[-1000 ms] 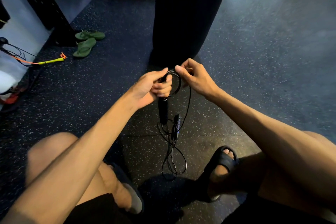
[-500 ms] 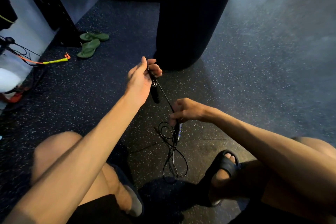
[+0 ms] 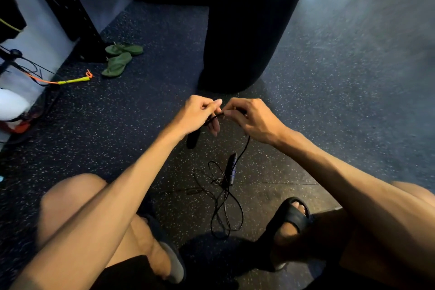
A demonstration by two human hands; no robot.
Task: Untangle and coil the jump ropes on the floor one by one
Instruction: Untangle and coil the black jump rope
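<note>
A thin black jump rope (image 3: pixel 226 205) lies in loose tangled loops on the speckled floor between my feet. Its second handle (image 3: pixel 231 169), black with a bluish band, rests on the floor above those loops. My left hand (image 3: pixel 197 114) grips the first black handle (image 3: pixel 193 139), which hangs below my palm, along with coiled turns of cord. My right hand (image 3: pixel 251 117) pinches the cord right beside my left fingers; from it the cord drops down to the floor. A second rope with a yellow-green handle (image 3: pixel 74 81) and orange cord lies far left.
A black punching bag (image 3: pixel 244 30) stands straight ahead, close behind my hands. Green flip-flops (image 3: pixel 120 59) lie at the upper left near a black rack post (image 3: pixel 70 7). My sandalled feet (image 3: pixel 290 216) flank the rope. Cables and gear clutter the left wall.
My right hand rose from the floor-level cord up to my left hand, bringing another length of cord with it. My left hand dropped slightly, still on the handle.
</note>
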